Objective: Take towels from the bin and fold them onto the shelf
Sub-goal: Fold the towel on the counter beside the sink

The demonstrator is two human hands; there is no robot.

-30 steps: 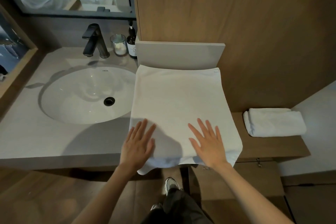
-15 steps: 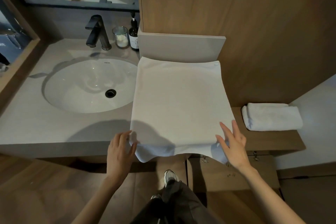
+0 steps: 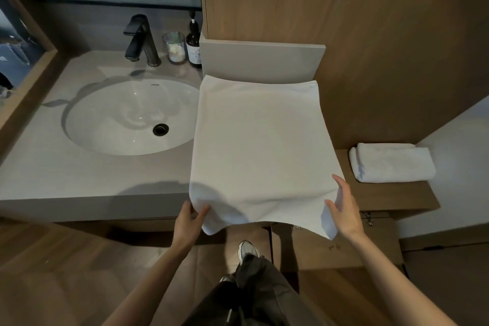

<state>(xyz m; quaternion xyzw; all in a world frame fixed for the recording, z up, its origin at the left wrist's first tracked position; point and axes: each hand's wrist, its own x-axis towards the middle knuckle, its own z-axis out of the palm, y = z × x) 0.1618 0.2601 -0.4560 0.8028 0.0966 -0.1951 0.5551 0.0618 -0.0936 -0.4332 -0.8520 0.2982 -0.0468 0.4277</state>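
A white towel (image 3: 262, 145) lies spread flat on the right end of the counter, and its near edge hangs over the front. My left hand (image 3: 189, 222) pinches the near left corner, thumb on top and fingers underneath. At the near right edge, my right hand (image 3: 344, 209) touches the towel with its fingers nearly straight. Another white towel, folded (image 3: 391, 163), lies on the low wooden shelf (image 3: 391, 197) to the right.
The grey counter (image 3: 92, 174) holds an oval sink (image 3: 127, 116), a black tap (image 3: 140, 37), a glass (image 3: 176, 46) and a dark bottle (image 3: 194, 45). A grey panel (image 3: 262, 61) stands behind the towel, with a wooden wall beyond. Below the shelf is a brown box (image 3: 330, 246).
Both hands slid off the top of the towel toward me and outward to its near corners. The left hand took hold of the left corner, and the right reached the right edge.
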